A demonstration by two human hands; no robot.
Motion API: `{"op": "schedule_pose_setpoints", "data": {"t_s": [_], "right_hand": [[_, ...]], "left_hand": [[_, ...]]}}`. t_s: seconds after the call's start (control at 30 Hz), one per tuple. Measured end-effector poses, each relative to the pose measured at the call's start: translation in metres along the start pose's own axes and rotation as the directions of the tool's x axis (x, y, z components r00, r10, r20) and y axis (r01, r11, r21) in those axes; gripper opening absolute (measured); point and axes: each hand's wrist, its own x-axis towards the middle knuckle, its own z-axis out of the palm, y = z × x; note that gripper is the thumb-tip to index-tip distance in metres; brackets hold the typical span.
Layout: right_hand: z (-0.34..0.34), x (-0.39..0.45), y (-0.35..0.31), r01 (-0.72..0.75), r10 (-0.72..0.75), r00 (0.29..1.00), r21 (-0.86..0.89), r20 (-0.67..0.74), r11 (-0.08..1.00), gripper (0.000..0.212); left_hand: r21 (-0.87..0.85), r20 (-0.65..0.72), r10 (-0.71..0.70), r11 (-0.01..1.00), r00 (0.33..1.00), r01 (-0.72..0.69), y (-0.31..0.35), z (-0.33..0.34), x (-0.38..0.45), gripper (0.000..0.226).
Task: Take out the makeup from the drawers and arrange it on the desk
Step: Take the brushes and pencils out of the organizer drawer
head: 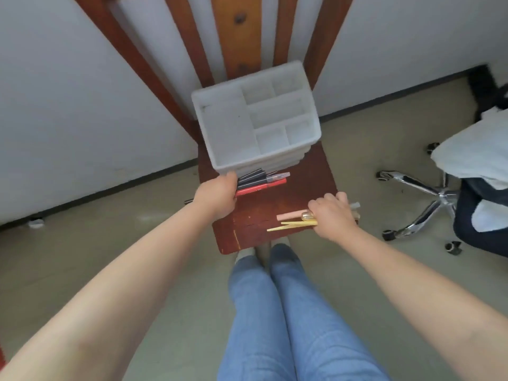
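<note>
Count, head view:
- White organizer (255, 116): 1. Open top compartments: 6 (1 large, 5 smaller).
- Dark pencils (251, 176): about 3, partly hidden, exact count uncertain.
- Red pencil (261, 187): 1.
- Clear-capped pen (277, 176): 1.
- Pink stick (291, 215): 1.
- Yellow sticks (291, 226): 2.
- Small amber bottle (307, 215): 1.
- Hands: 2, left hand (218, 196), right hand (331, 217).
- Wooden chair (264, 213): 1.
- Office chair (428, 196): 1.

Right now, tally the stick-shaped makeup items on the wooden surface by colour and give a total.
Black pencils: 2, by the left hand
Red pencil: 1
Clear-capped pen: 1
Pink stick: 1, at the right hand
Yellow sticks: 2
Total: 7 that can be made out; the hands may hide more.
</note>
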Motion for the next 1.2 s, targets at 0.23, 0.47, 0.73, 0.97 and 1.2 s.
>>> {"op": "schedule_pose_setpoints", "data": {"t_s": [0.23,0.47,0.73,0.97,1.2], "right_hand": [[-0.038,-0.103,0.028,-0.363,0.396,0.886,0.172,-0.240,0.916,0.025],[-0.009,-0.278,0.020,-0.720,0.828,0.524,0.415,-0.200,0.556,0.026],[0.099,-0.564,-0.028,-0.843,0.990,-0.138,0.528,-0.024,-0.105,0.026],[0.219,-0.804,-0.132,-0.716,0.846,-0.527,0.498,0.076,-0.490,0.022],[0.306,-0.986,-0.231,-0.561,0.653,-0.750,0.421,0.107,-0.713,0.017]], "left_hand": [[0.362,-0.056,0.419,0.854,0.906,-0.373,0.115,-0.060,0.002,0.022],[0.591,0.047,0.713,0.545,0.699,-0.595,0.271,-0.060,-0.078,0.026],[0.676,0.377,0.909,-0.139,0.177,-0.723,0.474,0.063,-0.309,0.029],[0.550,0.548,0.804,-0.554,-0.231,-0.625,0.582,0.229,-0.571,0.028],[0.407,0.616,0.598,-0.799,-0.513,-0.442,0.608,0.375,-0.790,0.035]]}}
